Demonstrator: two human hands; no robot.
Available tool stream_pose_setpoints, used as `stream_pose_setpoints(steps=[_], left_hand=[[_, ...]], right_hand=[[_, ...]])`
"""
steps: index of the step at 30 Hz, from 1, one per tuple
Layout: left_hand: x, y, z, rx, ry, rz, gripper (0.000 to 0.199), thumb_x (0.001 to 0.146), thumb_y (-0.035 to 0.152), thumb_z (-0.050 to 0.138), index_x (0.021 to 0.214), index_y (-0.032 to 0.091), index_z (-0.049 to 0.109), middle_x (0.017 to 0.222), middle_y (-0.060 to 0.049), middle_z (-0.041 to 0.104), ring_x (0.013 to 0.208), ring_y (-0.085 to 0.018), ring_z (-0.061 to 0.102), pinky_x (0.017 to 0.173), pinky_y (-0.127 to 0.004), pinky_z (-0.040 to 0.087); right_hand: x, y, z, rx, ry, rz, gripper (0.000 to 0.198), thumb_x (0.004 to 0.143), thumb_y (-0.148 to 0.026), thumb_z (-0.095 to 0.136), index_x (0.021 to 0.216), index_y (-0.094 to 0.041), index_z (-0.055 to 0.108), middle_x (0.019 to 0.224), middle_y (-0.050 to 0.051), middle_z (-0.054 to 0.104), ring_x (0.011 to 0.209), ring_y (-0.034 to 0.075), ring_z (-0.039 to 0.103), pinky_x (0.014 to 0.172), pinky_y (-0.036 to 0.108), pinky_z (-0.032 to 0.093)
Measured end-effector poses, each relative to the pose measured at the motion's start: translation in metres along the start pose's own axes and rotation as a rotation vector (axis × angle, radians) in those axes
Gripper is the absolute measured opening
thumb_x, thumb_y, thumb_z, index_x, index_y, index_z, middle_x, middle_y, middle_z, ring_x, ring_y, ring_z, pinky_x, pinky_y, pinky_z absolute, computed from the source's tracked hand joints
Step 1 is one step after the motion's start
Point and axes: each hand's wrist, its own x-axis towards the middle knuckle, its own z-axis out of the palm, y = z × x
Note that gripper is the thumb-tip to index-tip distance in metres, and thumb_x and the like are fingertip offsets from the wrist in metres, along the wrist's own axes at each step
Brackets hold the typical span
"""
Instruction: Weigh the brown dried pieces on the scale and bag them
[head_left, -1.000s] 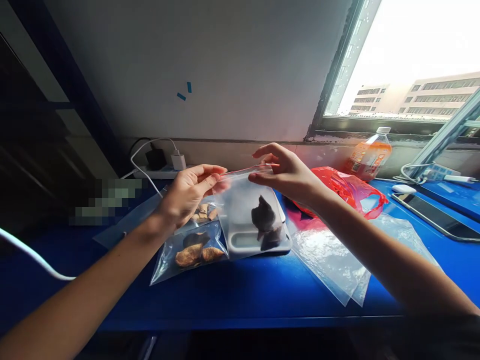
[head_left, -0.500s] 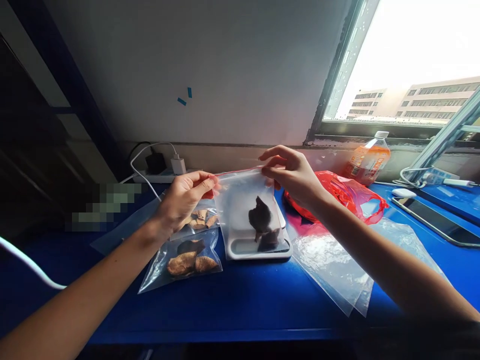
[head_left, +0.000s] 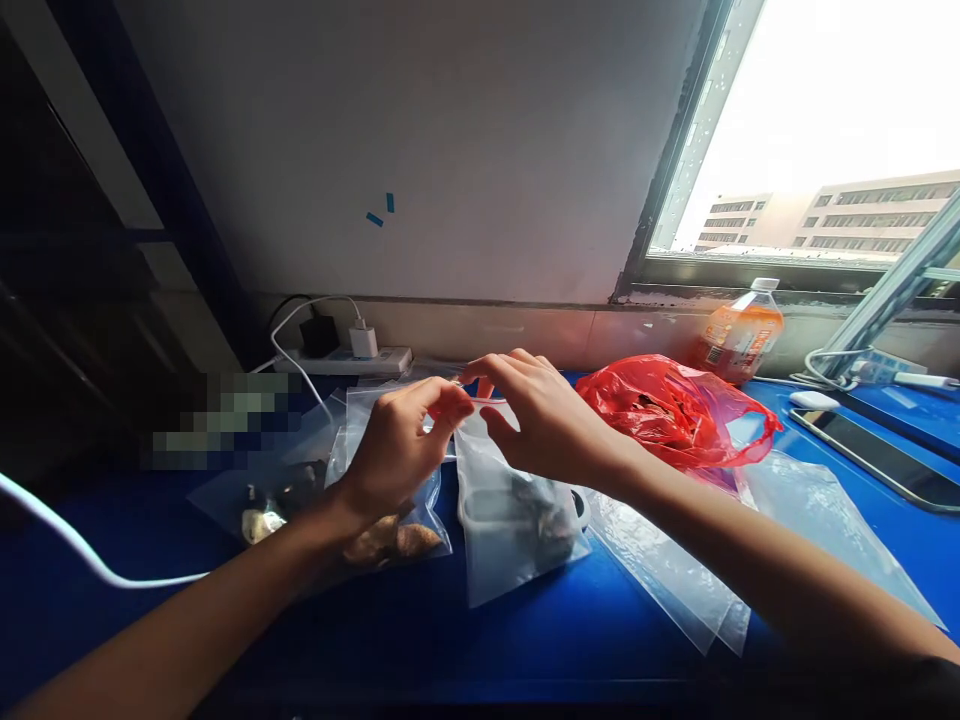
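Observation:
My left hand pinches the top left corner of a clear zip bag with a red strip along its mouth. At the same top edge is my right hand, its fingers curled over the strip close to the left fingertips. Dark, irregular pieces lie low in the bag, blurred by the plastic. Behind the bag shows a white, flat, tray-like device, mostly covered. Beside my left wrist, a filled clear bag holds brown chunks; my arm hides part of it.
A red plastic bag and flat clear bags lie on the right of the blue table. Behind stands an orange drink bottle. A phone lies far right. At the back left is a power strip with chargers and cables.
Both hands have come closer together and lower, the right one shifting left along the bag's mouth. The zip bag now hangs lower and nearer, in front of the white device.

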Motion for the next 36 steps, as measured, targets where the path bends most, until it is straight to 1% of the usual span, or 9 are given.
stream_pose_setpoints(steps=[6, 13, 22, 26, 28, 29, 31, 34, 36], left_hand=[[-0.005, 0.004, 0.003, -0.092, -0.012, -0.052, 0.027, 0.086, 0.049, 0.065, 0.086, 0.022, 0.07, 0.074, -0.001, 0.073, 0.068, -0.019, 0.068, 0.061, -0.028, 0.05], [0.0, 0.01, 0.001, 0.09, 0.072, 0.102, 0.021, 0.09, 0.039, 0.058, 0.082, 0.023, 0.068, 0.076, 0.0, 0.071, 0.07, -0.018, 0.065, 0.064, -0.029, 0.048], [0.008, 0.011, -0.025, -0.072, 0.238, 0.037, 0.012, 0.088, 0.033, 0.066, 0.086, 0.021, 0.069, 0.075, 0.001, 0.068, 0.068, -0.013, 0.063, 0.064, -0.026, 0.05], [0.019, 0.014, -0.046, -0.091, 0.318, -0.022, 0.004, 0.087, 0.024, 0.066, 0.084, 0.022, 0.065, 0.071, 0.004, 0.065, 0.066, -0.01, 0.06, 0.065, -0.022, 0.05], [0.027, 0.006, -0.063, -0.089, 0.439, -0.056, 0.004, 0.087, 0.017, 0.065, 0.089, 0.019, 0.063, 0.072, 0.006, 0.062, 0.066, -0.007, 0.056, 0.066, -0.019, 0.049], [0.032, -0.001, -0.071, -0.095, 0.563, -0.055, 0.006, 0.087, 0.014, 0.065, 0.089, 0.018, 0.06, 0.073, 0.006, 0.06, 0.066, -0.005, 0.053, 0.066, -0.017, 0.047], [0.041, -0.021, -0.082, -0.173, 0.626, -0.105, 0.01, 0.085, 0.009, 0.062, 0.091, 0.015, 0.058, 0.074, 0.007, 0.058, 0.064, -0.003, 0.048, 0.067, -0.014, 0.045], [0.049, -0.059, -0.081, -0.113, 0.44, -0.28, 0.013, 0.087, 0.016, 0.056, 0.098, 0.01, 0.061, 0.077, 0.002, 0.06, 0.063, -0.005, 0.05, 0.064, -0.018, 0.048], [0.05, -0.082, -0.074, 0.088, 0.302, -0.287, 0.025, 0.09, 0.022, 0.049, 0.106, 0.009, 0.062, 0.08, -0.001, 0.063, 0.064, -0.008, 0.052, 0.062, -0.02, 0.049]], right_hand=[[0.002, -0.001, 0.003, 0.13, -0.003, 0.071, 0.031, 0.081, -0.004, 0.049, 0.108, -0.019, 0.051, 0.1, 0.005, 0.068, 0.09, 0.018, 0.059, 0.08, 0.033, 0.04], [0.003, -0.003, 0.002, 0.112, 0.122, 0.162, 0.023, 0.078, -0.003, 0.053, 0.092, -0.022, 0.053, 0.088, 0.002, 0.065, 0.087, 0.018, 0.055, 0.077, 0.033, 0.041], [0.004, 0.012, -0.024, 0.116, 0.23, 0.235, 0.018, 0.081, -0.013, 0.057, 0.097, -0.021, 0.054, 0.089, 0.003, 0.064, 0.087, 0.018, 0.057, 0.075, 0.035, 0.043], [0.003, 0.04, -0.034, 0.058, 0.295, 0.273, 0.023, 0.079, -0.01, 0.053, 0.1, -0.02, 0.057, 0.085, 0.003, 0.063, 0.082, 0.017, 0.057, 0.071, 0.032, 0.044], [0.001, 0.062, -0.045, -0.048, 0.392, 0.365, 0.023, 0.077, -0.007, 0.053, 0.095, -0.019, 0.059, 0.08, 0.003, 0.062, 0.077, 0.016, 0.056, 0.069, 0.032, 0.043], [-0.001, 0.072, -0.053, -0.085, 0.453, 0.43, 0.02, 0.076, -0.008, 0.053, 0.091, -0.019, 0.06, 0.078, 0.003, 0.062, 0.073, 0.015, 0.055, 0.067, 0.032, 0.043], [-0.006, 0.089, -0.072, -0.132, 0.554, 0.501, 0.016, 0.077, -0.011, 0.055, 0.089, -0.018, 0.063, 0.078, 0.004, 0.063, 0.069, 0.014, 0.054, 0.066, 0.031, 0.043], [-0.027, 0.108, -0.099, -0.263, 0.578, 0.471, 0.017, 0.079, -0.013, 0.056, 0.091, -0.017, 0.068, 0.08, 0.006, 0.067, 0.068, 0.013, 0.056, 0.068, 0.03, 0.044], [-0.051, 0.125, -0.108, -0.356, 0.452, 0.478, 0.019, 0.078, -0.012, 0.056, 0.089, -0.017, 0.07, 0.081, 0.007, 0.069, 0.067, 0.013, 0.057, 0.067, 0.031, 0.044]])
